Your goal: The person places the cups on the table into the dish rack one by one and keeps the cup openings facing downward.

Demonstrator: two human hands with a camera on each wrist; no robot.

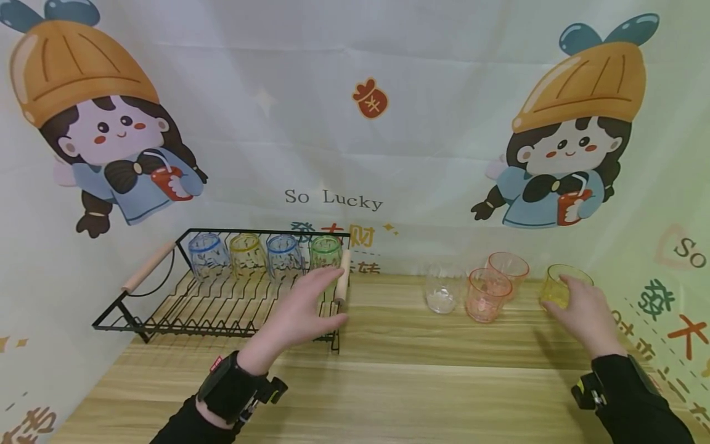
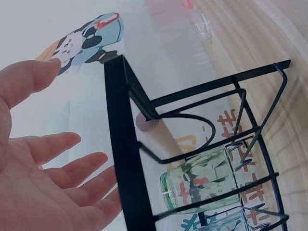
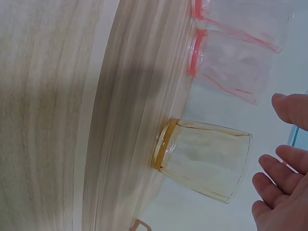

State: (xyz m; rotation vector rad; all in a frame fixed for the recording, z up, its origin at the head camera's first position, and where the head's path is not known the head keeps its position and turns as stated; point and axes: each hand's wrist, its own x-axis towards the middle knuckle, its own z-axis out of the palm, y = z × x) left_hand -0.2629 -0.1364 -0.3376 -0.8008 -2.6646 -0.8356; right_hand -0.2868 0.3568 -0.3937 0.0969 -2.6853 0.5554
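Note:
My left hand (image 1: 299, 308) hovers over the right end of a black wire dish rack (image 1: 194, 332), fingers spread and nothing held. In the left wrist view the palm and fingers show beside the rack's black frame, and a green glass (image 2: 202, 180) stands behind the bars. At the right, my right hand (image 1: 585, 311) reaches beside a yellow glass (image 1: 551, 285), thumb and fingers apart. The right wrist view shows the fingertips (image 3: 269, 166) a short gap from that glass, which stands upright on the table.
Along the rack's back row stand two blue glasses (image 1: 208, 256), a yellow one (image 1: 248, 256) and the green one. Left of my right hand are two pink glasses (image 1: 488, 296) and a clear glass (image 1: 442, 290). A printed cloth (image 1: 333, 148) hangs behind the wooden table (image 1: 421, 388).

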